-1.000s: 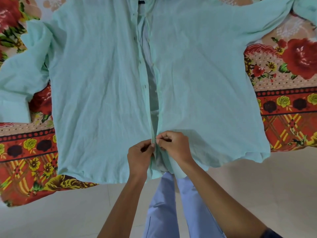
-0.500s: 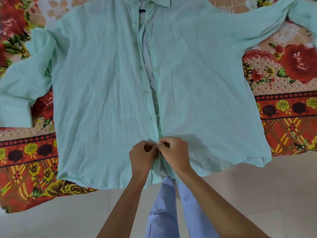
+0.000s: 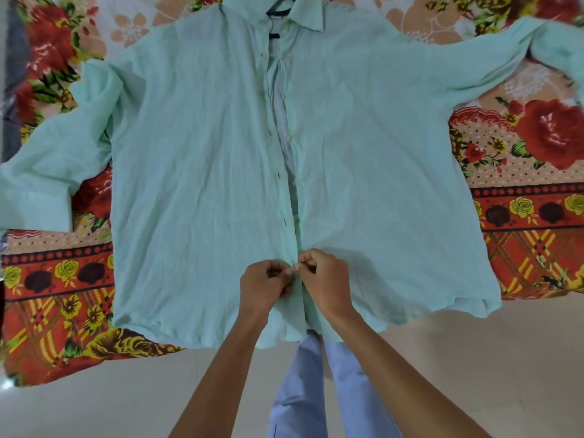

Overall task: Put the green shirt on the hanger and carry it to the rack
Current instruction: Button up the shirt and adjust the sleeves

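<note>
The green shirt (image 3: pixel 196 172) lies spread flat, front up, on a flowered bedsheet, sleeves out to both sides, its hem hanging over the bed's near edge. A dark hanger (image 3: pixel 278 12) shows only as short bits inside the collar; the rest is hidden under the cloth. My left hand (image 3: pixel 264 287) pinches the left placket near the hem. My right hand (image 3: pixel 328 279) pinches the right placket beside it, fingertips meeting at a low button. The front is parted higher up.
The red and yellow flowered bedsheet (image 3: pixel 57 289) covers the bed and drapes over its near edge. Below lie the pale floor (image 3: pixel 94 406) and my light blue trouser legs (image 3: pixel 303 390). A grey strip (image 3: pixel 14 58) runs along the far left.
The view has tipped down a little, so the collar and hanger now show at the top. Both hands stay pinched together at the same low button.
</note>
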